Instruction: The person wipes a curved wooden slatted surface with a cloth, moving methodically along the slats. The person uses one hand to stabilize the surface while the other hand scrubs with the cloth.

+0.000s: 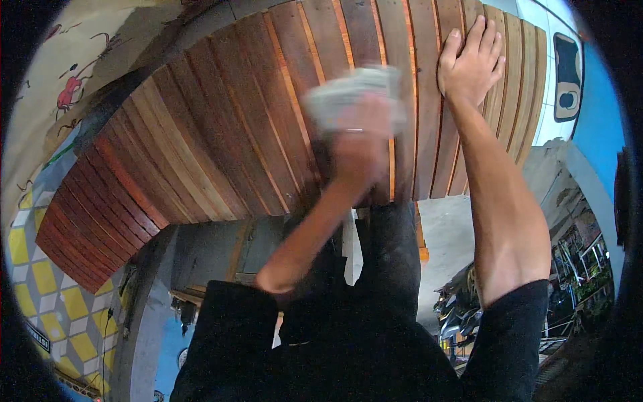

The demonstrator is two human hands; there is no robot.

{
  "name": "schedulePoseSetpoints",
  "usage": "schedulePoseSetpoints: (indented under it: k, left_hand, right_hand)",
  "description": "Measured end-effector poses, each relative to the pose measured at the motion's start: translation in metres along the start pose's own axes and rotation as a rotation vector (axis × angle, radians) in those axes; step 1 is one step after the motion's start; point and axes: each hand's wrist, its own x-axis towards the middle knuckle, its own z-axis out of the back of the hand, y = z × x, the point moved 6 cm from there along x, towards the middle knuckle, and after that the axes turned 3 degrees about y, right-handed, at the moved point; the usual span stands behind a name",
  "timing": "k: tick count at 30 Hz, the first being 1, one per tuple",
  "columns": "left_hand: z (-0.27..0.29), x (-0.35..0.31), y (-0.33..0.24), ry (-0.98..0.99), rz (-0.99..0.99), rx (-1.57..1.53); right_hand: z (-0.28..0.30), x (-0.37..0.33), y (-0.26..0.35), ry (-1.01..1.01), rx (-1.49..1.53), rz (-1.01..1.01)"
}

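Note:
My left hand (365, 137), smeared by motion, presses a crumpled greyish-white rag (328, 100) against a long slatted wooden tabletop (234, 127). My right hand (471, 63) lies flat on the slats further right, its fingers spread and pointing away from me, with nothing in it. Many slats run away from me with narrow gaps between them, and orange-red shows along several edges. At the far left the slats (100, 211) are a glossy dark red-brown; those toward the right end look paler and duller.
Beyond the right end are white tiles (546, 100) with a squat-toilet-like dark and beige fixture (566, 77) and a blue wall (599, 127). Yellow, grey and white patterned tiles (50, 268) lie at the left. Cluttered metal things (462, 315) stand at the lower right.

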Motion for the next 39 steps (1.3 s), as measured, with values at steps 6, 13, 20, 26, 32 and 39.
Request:
schedulePoseSetpoints:
  k: [6,13,20,26,32,39]
  left_hand:
    - [-0.027,0.011,-0.04,0.187,-0.016,-0.042]
    - [0.115,-0.08,0.108,0.012,0.457,0.347]
    - [0.031,-0.074,0.034,0.024,0.264,0.171]
    - [-0.056,-0.018,-0.077,0.251,-0.04,-0.157]
    - [0.02,-0.068,0.013,0.048,0.238,0.145]
    - [0.107,-0.112,0.087,-0.17,0.559,0.346]
  right_hand:
    - [-0.002,-0.002,0.005,-0.018,0.043,0.036]
    - [0.004,-0.001,-0.001,-0.014,0.035,0.039]
    - [0.006,0.002,0.004,0.077,-0.114,-0.02]
    - [0.003,0.0,0.001,0.045,-0.113,-0.005]
    - [0.002,0.0,-0.001,0.067,-0.103,-0.014]
    - [0.005,0.0,-0.001,0.075,-0.108,-0.027]
